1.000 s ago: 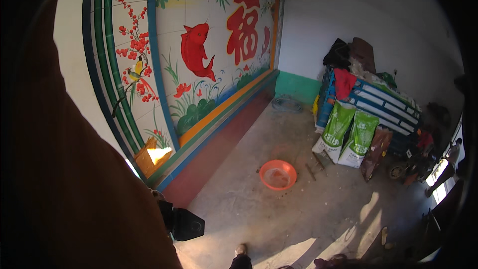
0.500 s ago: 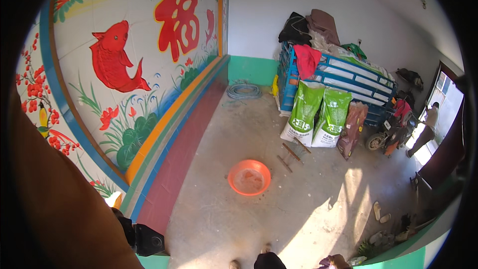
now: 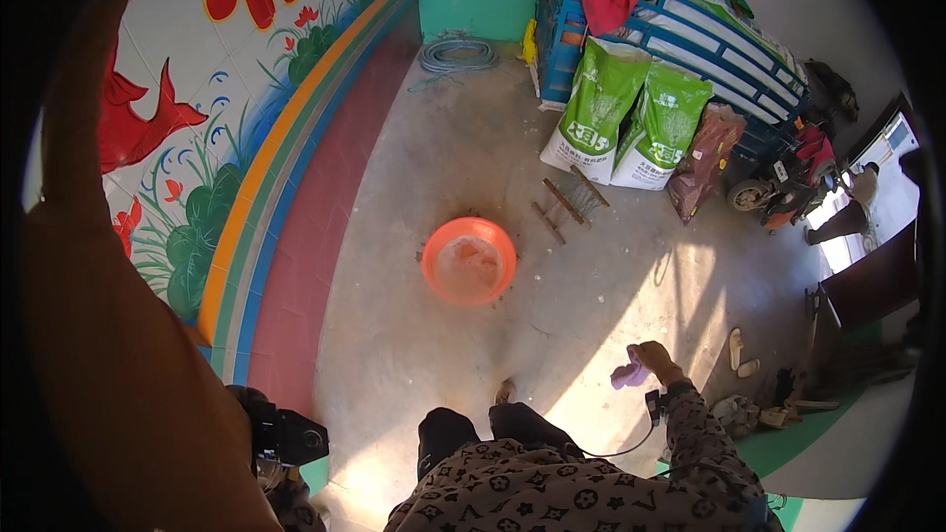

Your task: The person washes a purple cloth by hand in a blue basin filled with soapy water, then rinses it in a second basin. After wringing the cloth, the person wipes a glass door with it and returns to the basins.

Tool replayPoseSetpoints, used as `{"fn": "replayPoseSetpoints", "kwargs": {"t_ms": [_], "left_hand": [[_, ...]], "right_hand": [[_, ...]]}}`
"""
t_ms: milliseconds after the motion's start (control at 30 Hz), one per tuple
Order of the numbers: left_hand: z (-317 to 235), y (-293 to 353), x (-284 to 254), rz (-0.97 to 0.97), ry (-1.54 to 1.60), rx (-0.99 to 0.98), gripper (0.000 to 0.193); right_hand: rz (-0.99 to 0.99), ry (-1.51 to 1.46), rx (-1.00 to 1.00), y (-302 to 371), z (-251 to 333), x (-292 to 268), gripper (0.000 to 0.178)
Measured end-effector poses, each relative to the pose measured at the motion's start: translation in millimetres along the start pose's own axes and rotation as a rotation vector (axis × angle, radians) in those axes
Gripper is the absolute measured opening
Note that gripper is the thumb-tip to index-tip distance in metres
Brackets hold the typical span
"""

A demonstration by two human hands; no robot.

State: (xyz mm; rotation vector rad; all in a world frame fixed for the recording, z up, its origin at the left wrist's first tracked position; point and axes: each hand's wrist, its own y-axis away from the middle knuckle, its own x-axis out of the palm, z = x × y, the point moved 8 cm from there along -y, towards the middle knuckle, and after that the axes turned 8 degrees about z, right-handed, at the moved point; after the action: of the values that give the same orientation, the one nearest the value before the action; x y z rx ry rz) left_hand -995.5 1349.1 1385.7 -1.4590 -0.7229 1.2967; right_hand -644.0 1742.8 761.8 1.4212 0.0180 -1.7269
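Note:
My right hand (image 3: 658,362) is at the lower right, over the sunlit floor, with its fingers closed round a small purple cloth (image 3: 628,370). A black device (image 3: 652,402) is on that wrist, with a cable running from it. At the left, a large dark, blurred shape that looks like my raised left hand and arm (image 3: 138,365) fills the edge close to the camera; its fingers cannot be made out. Another black device (image 3: 286,435) sits beside it. Ahead of my legs, an orange basin (image 3: 430,268) with cloudy contents rests on the floor, apart from both hands.
A low tiled ledge (image 3: 305,236) runs along the painted wall. Beyond the basin lie a small wooden frame (image 3: 570,201) and a coiled hose (image 3: 459,56). Green-white sacks (image 3: 601,99) lean on a blue-railed cart (image 3: 680,25). Slippers (image 3: 736,347), a motorbike (image 3: 783,187) and a person (image 3: 855,209) are right.
The view has tipped downward, so the basin and sacks sit higher and my torso shows. My right hand with the purple cloth has come into view from the lower edge.

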Motion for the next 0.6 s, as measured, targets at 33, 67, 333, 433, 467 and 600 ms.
{"fn": "replayPoseSetpoints", "kwargs": {"t_ms": [33, 67, 333, 433, 467, 600], "left_hand": [[24, 13, 12, 0.008, 0.022, -0.091, 0.064], [49, 33, 24, 0.004, 0.056, -0.198, 0.064], [233, 451, 230, 0.177, 0.517, -1.636, 0.023], [231, 591, 303, 0.438, 0.43, -1.694, 0.02], [224, 630, 325, 0.429, 0.491, -1.731, 0.022], [208, 767, 407, 0.501, 0.625, -2.023, 0.024]], "right_hand": [[0.051, -0.118, 0.105, -24, 10, -8, 0.047], [0.033, -0.09, 0.047, -49, 35, -23, 0.05], [-0.12, -0.094, -0.09, -234, 172, -32, 0.036], [-0.224, -0.232, -0.053, -316, 202, -4, 0.033], [-0.246, -0.239, -0.051, -343, 212, 10, 0.032], [-0.141, -0.282, -0.021, -459, 247, 94, 0.034]]}}
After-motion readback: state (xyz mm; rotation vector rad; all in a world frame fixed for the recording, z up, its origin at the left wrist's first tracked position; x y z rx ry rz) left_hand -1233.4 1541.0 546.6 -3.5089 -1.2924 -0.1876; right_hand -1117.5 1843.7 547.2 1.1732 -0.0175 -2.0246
